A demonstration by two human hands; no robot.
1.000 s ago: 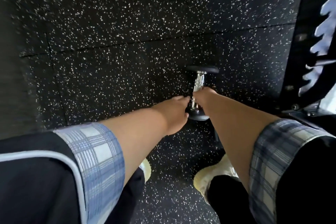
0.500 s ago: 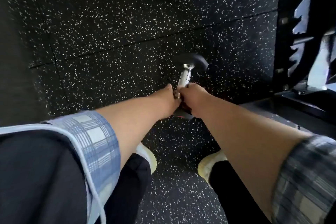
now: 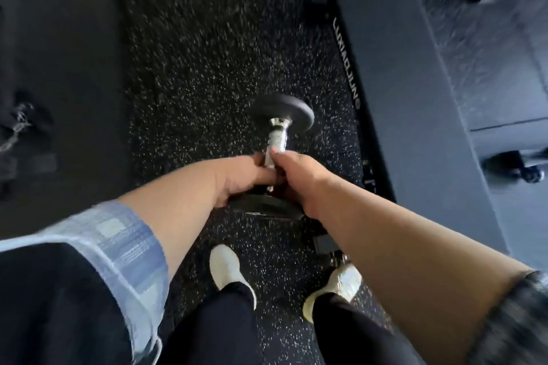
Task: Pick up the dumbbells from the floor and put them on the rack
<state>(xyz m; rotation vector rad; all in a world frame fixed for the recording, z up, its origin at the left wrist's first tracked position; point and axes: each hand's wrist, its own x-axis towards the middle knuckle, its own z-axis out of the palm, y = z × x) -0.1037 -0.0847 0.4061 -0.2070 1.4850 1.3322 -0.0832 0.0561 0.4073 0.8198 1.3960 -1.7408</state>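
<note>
A dumbbell [image 3: 278, 137] with black round heads and a knurled chrome handle hangs in front of me above the speckled floor, its length pointing away from me. My left hand [image 3: 242, 176] and my right hand [image 3: 299, 176] are both closed around the near half of the handle, side by side. The near head shows below my hands; the far head sticks out beyond them. No rack is clearly visible; the picture is blurred by motion.
A dark grey padded bench [image 3: 439, 74] with a lettered black frame and a small wheel stands at the right. My two pale shoes [image 3: 229, 268] stand on the black speckled rubber floor [image 3: 207, 62]. At the left edge lies a dark thing with a chain [image 3: 17, 127].
The dumbbell has come up off the floor in both hands. The view has swung, so the bench now fills the right side and the dumbbell at the top edge is gone from view.
</note>
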